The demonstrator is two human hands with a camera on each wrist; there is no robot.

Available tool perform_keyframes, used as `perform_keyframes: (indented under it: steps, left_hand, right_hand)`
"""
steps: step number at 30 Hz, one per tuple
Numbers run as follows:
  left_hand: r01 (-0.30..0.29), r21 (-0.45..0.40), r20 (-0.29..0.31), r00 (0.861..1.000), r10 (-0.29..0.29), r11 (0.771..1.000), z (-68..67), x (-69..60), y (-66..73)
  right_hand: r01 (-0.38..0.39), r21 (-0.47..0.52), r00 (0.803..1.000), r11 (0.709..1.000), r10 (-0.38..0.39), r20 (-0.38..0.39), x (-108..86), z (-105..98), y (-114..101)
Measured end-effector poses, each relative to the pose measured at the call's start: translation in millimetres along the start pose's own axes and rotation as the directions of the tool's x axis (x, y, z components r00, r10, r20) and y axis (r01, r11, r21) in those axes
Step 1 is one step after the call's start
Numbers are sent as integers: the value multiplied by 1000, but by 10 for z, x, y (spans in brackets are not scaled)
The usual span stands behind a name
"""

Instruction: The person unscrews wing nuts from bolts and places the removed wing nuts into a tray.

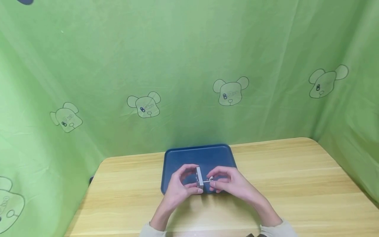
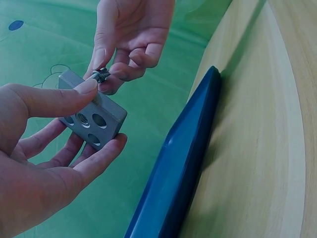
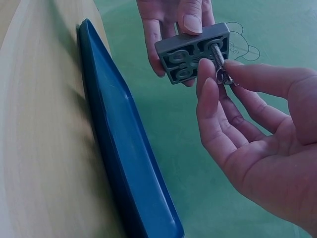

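My left hand (image 1: pixel 179 187) holds a grey rectangular block (image 1: pixel 199 177) by its edges, thumb on one side and fingers on the opposite one. Several round holes go through the block's smooth face in the left wrist view; the other face is ribbed. My right hand (image 1: pixel 235 185) pinches the winged metal head of a wing screw (image 3: pixel 217 53) between thumb and fingers. The screw's threaded shank points at the block's ribbed face and meets it near one hole. How deep its tip sits cannot be seen. Both hands are raised above a blue tray.
The blue tray (image 1: pixel 201 154) lies on a light wooden table (image 1: pixel 278 171), towards its back edge. A green curtain (image 1: pixel 189 49) printed with bear heads surrounds the table at the back and both sides. A small dark object (image 1: pixel 251 235) shows at the bottom edge.
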State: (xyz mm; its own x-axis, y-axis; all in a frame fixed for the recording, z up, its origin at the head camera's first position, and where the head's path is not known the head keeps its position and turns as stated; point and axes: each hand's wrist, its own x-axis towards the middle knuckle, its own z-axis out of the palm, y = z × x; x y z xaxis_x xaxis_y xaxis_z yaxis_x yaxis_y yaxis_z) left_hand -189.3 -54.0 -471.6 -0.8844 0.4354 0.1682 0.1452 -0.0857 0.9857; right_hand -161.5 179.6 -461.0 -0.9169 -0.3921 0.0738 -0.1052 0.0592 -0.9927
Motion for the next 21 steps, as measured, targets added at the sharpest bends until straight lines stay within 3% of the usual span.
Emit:
perform_keyframes:
  steps: [21]
  left_hand:
    - [-9,20,7,1000,9,1000,10,-5,-19]
  right_hand:
    - [19,-58,999,998,-21,-28,21,-7,47]
